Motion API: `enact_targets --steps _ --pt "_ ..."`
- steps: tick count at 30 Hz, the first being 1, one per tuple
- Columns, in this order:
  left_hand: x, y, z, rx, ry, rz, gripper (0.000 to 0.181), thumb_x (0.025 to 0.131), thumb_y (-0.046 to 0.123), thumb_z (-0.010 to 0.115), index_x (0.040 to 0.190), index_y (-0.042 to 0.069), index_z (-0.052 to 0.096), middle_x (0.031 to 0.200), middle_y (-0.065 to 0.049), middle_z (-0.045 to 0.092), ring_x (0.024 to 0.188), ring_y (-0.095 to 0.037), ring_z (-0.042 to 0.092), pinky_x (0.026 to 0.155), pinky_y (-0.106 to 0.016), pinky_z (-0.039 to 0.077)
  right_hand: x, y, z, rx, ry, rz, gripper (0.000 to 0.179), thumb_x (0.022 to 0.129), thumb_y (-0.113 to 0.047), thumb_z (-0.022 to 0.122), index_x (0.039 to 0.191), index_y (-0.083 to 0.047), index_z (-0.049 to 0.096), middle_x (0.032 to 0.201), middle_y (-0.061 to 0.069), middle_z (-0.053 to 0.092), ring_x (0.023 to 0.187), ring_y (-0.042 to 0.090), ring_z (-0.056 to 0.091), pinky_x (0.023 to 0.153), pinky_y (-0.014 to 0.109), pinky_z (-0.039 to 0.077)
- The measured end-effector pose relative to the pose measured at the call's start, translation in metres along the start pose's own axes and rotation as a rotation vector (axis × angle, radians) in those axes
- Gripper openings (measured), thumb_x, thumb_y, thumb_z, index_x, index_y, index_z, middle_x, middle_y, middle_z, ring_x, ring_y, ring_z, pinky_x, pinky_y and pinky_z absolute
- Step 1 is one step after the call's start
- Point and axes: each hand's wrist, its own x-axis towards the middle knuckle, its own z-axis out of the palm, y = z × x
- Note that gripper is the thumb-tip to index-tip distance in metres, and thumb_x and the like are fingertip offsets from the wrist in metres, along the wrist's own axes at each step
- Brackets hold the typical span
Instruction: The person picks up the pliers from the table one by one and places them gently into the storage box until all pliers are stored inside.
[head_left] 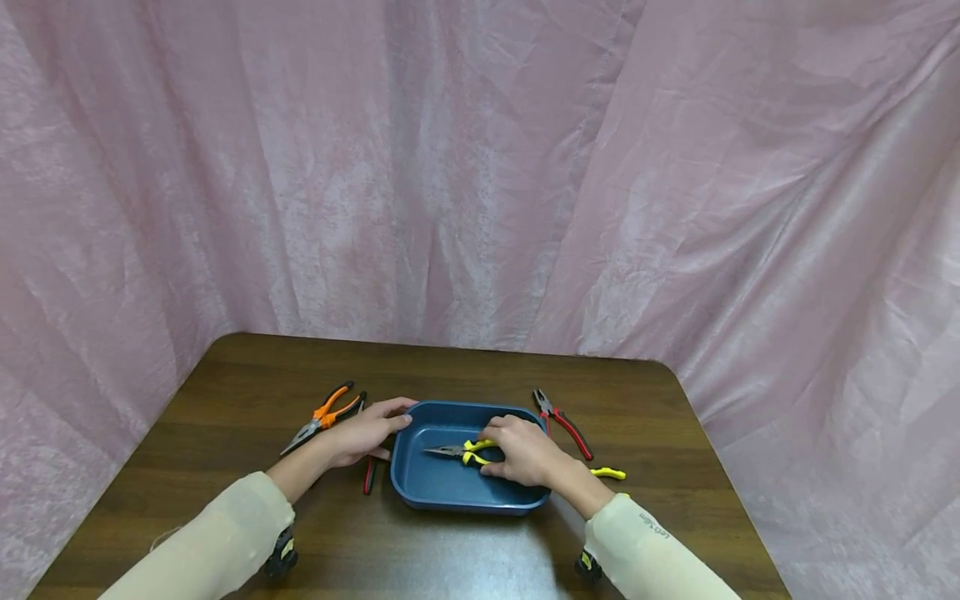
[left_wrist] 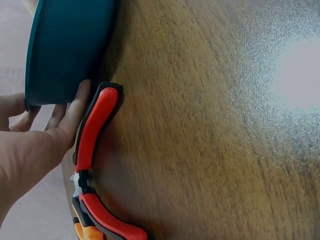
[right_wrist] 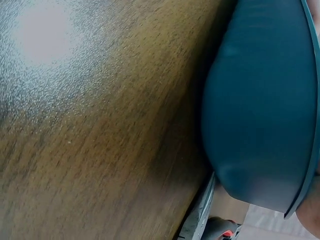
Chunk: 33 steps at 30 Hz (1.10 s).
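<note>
My left hand [head_left: 363,439] grips the left end of a blue rectangular tray [head_left: 427,503], thumb at the rim and fingers against the outer wall. Inside the tray, my right hand [head_left: 521,452] holds long-nose pliers [head_left: 471,452] by their yellow-and-black handles; the metal nose points left, and the palm hides the handle ends. In the left wrist view, red-and-black-handled pliers [left_wrist: 92,132] lie right beside the left fingers. The right wrist view shows mostly the tray's outer wall [right_wrist: 260,110], with the right hand barely in view at the edge.
Orange-handled long-nose pliers [head_left: 327,414] lie left of the tray. To its right are red-and-black pliers [head_left: 570,432] and a yellow handle [head_left: 609,473], partly hidden by the right forearm. A pink curtain [head_left: 465,167] hangs behind the wooden table [head_left: 450,554].
</note>
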Motion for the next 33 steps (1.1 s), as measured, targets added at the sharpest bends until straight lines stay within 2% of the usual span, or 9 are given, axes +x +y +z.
enact_targets --steps 5,14,22,26,33 --pt "0.0001 0.0001 0.0001 0.017 0.002 0.002 0.042 0.108 0.025 0.043 0.149 0.017 0.041 0.152 -0.016 0.039 0.128 -0.038 0.048 0.086 -0.052 0.054 -0.0003 0.0 0.0007 -0.012 0.002 -0.009 0.045 0.087 -0.046 0.075 0.121 -0.018 0.07 0.113 -0.004 0.065 0.105 0.016 0.059 0.084 0.035 0.052" --pt "0.0037 -0.0044 -0.0002 0.028 0.02 0.001 0.041 0.108 0.026 0.043 0.149 0.02 0.042 0.153 -0.013 0.037 0.13 -0.036 0.046 0.087 -0.053 0.053 0.0002 0.0019 0.0029 -0.016 -0.002 -0.005 0.046 0.086 -0.049 0.075 0.121 -0.019 0.069 0.114 -0.005 0.064 0.105 0.016 0.058 0.085 0.035 0.052" --pt "0.005 -0.0074 0.0001 0.021 0.036 -0.004 0.041 0.107 0.026 0.045 0.148 0.023 0.044 0.156 -0.011 0.033 0.136 -0.035 0.039 0.087 -0.053 0.053 0.0024 0.0022 0.0058 0.002 -0.028 0.054 0.058 0.081 -0.059 0.074 0.123 -0.02 0.066 0.119 -0.004 0.061 0.11 0.016 0.055 0.088 0.037 0.052" --pt "0.0053 -0.0082 0.0003 0.02 0.037 -0.005 0.041 0.107 0.026 0.045 0.148 0.022 0.044 0.155 -0.012 0.034 0.135 -0.035 0.041 0.087 -0.053 0.053 0.0017 0.0003 0.0066 -0.005 -0.037 0.08 0.064 0.08 -0.064 0.072 0.126 -0.02 0.065 0.123 -0.004 0.06 0.112 0.017 0.053 0.089 0.038 0.052" --pt "0.0056 -0.0094 -0.0007 0.021 0.024 0.006 0.041 0.108 0.027 0.044 0.148 0.021 0.043 0.153 -0.012 0.037 0.132 -0.035 0.043 0.087 -0.053 0.053 0.0001 -0.0011 0.006 -0.015 -0.02 0.074 0.07 0.078 -0.068 0.071 0.129 -0.02 0.065 0.127 -0.002 0.059 0.116 0.018 0.052 0.089 0.04 0.053"
